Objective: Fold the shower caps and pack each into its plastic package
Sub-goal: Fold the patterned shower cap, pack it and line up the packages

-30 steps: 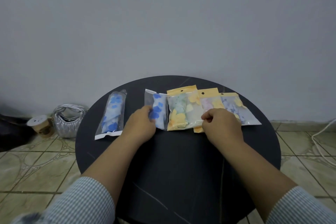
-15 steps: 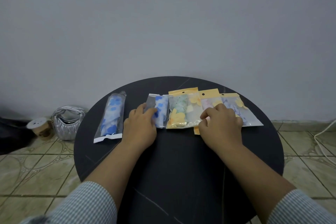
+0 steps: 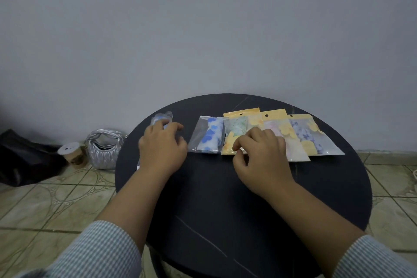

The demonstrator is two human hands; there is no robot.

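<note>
Five packed shower caps on a round black tabletop [image 3: 225, 198].

Left hand [image 3: 162, 151] rests fingers-spread on the far-left package [image 3: 161, 118]; right hand [image 3: 261, 158], fingers curled, pinches the yellow-flowered package [image 3: 234, 135] among four overlapping.

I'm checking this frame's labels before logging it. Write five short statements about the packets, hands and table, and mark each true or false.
1. The table is round and dark. True.
2. The left hand is on the orange-topped packets. False: it reaches over the separate blue-patterned packet at the table's left edge.
3. Three packets with orange header strips overlap in a row. True: the green one, the pink one and the lilac one.
4. The right hand is off the table. False: its fingers rest on the near edge of the green and pink packets.
5. A silver bag stands on the table. False: it is on the tiled floor beside it.
</note>
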